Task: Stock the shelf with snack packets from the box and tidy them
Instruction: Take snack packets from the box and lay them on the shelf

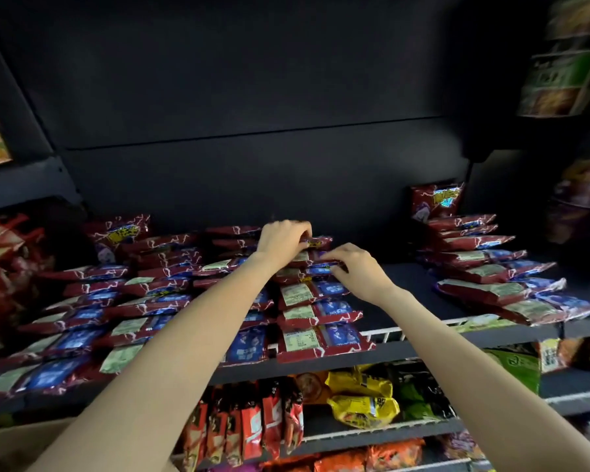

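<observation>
Rows of dark red and blue snack packets (317, 313) lie overlapping on the dark shelf (406, 347). Both my arms reach to the back of the middle row. My left hand (281, 241) curls its fingers round the top of a packet (319, 242) at the row's far end. My right hand (356, 270) pinches the edge of a packet (324, 269) just in front of it. Another row of the same packets (484, 274) lies at the right, with one packet (435, 201) standing upright at the back. More rows (116, 301) fill the left side.
A bare strip of shelf (402, 284) lies between the middle and right rows. Red packets (0, 253) crowd the far left. Lower shelves hold orange-red packets (249, 427) and yellow bags (361, 400). A cardboard edge (21, 441) shows at bottom left. Goods hang at upper right (559, 83).
</observation>
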### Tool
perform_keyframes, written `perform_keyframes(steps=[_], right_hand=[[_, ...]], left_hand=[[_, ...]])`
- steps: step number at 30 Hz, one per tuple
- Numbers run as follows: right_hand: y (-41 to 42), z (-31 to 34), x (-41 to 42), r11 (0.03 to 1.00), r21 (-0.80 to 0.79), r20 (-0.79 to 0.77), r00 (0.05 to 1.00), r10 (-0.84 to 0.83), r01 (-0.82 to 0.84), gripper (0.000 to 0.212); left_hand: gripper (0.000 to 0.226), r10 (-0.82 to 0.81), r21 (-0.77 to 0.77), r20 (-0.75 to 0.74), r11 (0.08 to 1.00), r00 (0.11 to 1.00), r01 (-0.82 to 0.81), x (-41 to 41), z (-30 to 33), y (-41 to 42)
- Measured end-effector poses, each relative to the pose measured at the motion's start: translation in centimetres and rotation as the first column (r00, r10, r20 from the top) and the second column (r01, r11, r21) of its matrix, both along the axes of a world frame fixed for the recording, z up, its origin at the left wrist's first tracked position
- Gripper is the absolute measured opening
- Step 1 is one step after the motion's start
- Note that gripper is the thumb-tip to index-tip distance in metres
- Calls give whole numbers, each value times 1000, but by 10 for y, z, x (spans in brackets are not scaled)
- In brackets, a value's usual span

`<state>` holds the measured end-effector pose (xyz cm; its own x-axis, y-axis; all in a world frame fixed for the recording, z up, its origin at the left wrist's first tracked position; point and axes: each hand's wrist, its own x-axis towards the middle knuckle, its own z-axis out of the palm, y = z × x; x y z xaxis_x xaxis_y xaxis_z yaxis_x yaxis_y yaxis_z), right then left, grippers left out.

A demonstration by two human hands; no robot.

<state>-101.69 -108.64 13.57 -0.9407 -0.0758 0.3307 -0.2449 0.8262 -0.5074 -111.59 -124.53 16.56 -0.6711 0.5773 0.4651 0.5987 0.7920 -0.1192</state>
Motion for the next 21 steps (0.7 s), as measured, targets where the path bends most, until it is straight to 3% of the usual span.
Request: perform_keyframes(steps=[3,6,8,12,17,19,21], right_hand=[[0,1,-1,998,11,-24,998,-55,55,35],[-2,4,1,997,9,-74,994,-75,76,37],[-6,10,8,996,7,-141,986,-89,91,35],[-18,28,34,985,11,-403,902,-152,171,25],[-68,45,97,984,4,-664,736,-132,179,14],[-100,41,121,992,27,-673,736,-74,125,16],[-134,33,140,997,75,-644,765,23,33,14]], left_hand=[[35,70,-139,314,990,947,-27,0,4,3],[44,45,-177,435,984,899,36,5,11,4],[44,2,-138,359,989,933,50,15,18,-2],[33,-90,-9,43,996,995,90,52,33,-30],[22,-288,114,-353,931,890,347,130,35,-102],[21,-287,118,-384,927,877,355,162,27,-138],[19,-271,99,-321,943,907,317,193,18,-178]])
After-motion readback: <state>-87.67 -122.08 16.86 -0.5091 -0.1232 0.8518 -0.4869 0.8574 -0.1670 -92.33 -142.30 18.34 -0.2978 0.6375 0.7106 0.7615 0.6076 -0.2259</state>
